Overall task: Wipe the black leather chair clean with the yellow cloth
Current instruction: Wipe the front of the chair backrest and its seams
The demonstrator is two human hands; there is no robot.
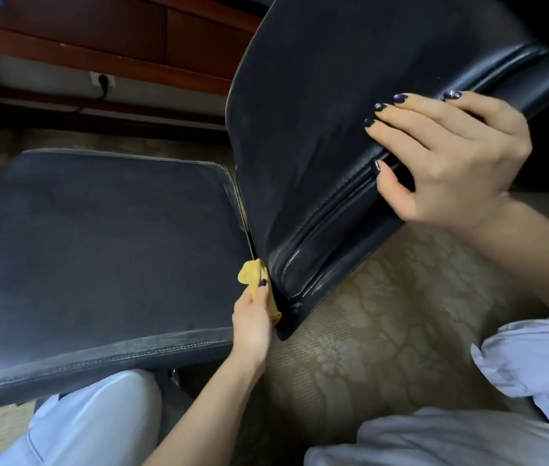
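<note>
Black leather chair fills most of your view. Its flat seat spreads to your left, and its backrest rises at a slant on the right. Patterned beige carpet lies beneath it. Your right hand rests on the backrest's piped edge, fingers straight and spread, thumb on the seam. Your left hand pinches the yellow cloth, bunched small, at the gap where seat meets backrest, touching the backrest's lower corner.
</note>
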